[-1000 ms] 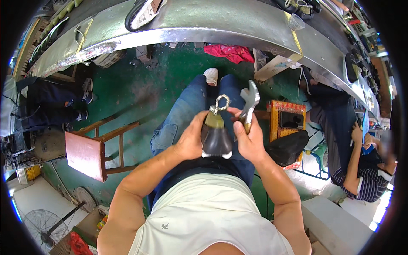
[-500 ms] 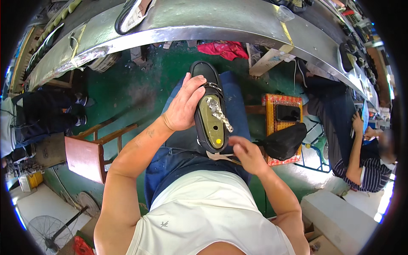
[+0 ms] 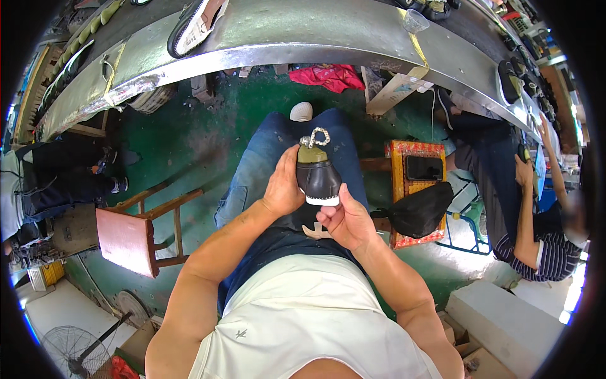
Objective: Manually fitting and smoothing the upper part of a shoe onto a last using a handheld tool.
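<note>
Far across the scene, a long metal bench (image 3: 303, 41), much as in the earlier views. Off to the left, a wooden stool (image 3: 126, 243) with a reddish-brown top; to the right, an orange beaded seat (image 3: 399, 183), partly covered on its near side by a black bag (image 3: 420, 211). No clear change in either area.

Over the jeans-clad lap (image 3: 255, 155), between both hands, a black shoe (image 3: 319, 183). Seen lengthwise from above half a second ago, toe pointing far; now tipped up, heel toward the near side, toe out of view. Shows a green form (image 3: 310, 156) in the opening.

On the left, the left hand (image 3: 284, 189), clasped along the side of the shoe and no longer laid across its top. On the right, the right hand (image 3: 350, 221), clear of the shoe half a second ago, now with thumb touching the right corner of the heel and fingers curled just below. Cannot tell whether clamped there or only resting.

On the lap, nearer than the shoe, a pale tool (image 3: 315, 232), probably the hammer raised in the right hand a second ago. Seemingly means handling of the heel rather than striking.

Smallest, at the form's far end, a twisted cord loop (image 3: 322, 134).
</note>
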Tool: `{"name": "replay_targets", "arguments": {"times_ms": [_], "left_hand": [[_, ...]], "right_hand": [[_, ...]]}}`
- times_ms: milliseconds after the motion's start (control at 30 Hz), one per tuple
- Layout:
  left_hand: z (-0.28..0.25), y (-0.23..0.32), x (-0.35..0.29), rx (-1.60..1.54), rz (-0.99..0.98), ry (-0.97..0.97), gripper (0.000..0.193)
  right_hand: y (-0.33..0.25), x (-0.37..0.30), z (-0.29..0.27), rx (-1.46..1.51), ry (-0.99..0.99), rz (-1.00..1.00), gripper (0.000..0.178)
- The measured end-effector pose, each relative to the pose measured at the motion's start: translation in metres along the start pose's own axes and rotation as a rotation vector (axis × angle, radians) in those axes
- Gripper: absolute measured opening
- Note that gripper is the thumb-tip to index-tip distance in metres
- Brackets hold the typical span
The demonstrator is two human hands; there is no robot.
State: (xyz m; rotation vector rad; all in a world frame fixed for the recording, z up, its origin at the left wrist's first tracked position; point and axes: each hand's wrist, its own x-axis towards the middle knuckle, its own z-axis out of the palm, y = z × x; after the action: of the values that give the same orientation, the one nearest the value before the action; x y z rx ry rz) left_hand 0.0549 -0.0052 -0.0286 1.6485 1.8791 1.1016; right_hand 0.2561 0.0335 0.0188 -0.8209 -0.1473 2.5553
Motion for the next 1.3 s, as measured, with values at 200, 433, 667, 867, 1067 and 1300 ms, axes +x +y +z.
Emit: {"name": "replay_targets", "arguments": {"times_ms": [200,433,667,867,1067,1300], "left_hand": [[0.005,-0.004,-0.012,-0.072,-0.016,-0.031,0.093],[-0.03,0.009,-0.009,-0.331,-0.061,-0.564,0.122],[0.044,0.008,-0.025,-0.69,-0.508,-0.229,0.088],[0.064,0.017,-0.011,-0.402,-0.683,0.083,0.074],[0.075,-0.01,-0.004,-1.128,-0.756,0.244,0.052],[0.085,-0.029,-0.004,-1.098,-0.679,0.196,0.048]], "right_hand": [[-0.015,0.013,-0.031,0.011,-0.124,0.2,0.043],[-0.023,0.036,-0.035,-0.006,0.142,0.289,0.053],[-0.012,0.066,-0.046,-0.319,0.411,0.319,0.043],[0.006,0.101,-0.073,-0.412,0.508,0.303,0.042],[0.012,0.101,-0.063,-0.493,0.597,0.278,0.042],[0.015,0.078,-0.046,-0.712,0.734,0.237,0.042]]}}
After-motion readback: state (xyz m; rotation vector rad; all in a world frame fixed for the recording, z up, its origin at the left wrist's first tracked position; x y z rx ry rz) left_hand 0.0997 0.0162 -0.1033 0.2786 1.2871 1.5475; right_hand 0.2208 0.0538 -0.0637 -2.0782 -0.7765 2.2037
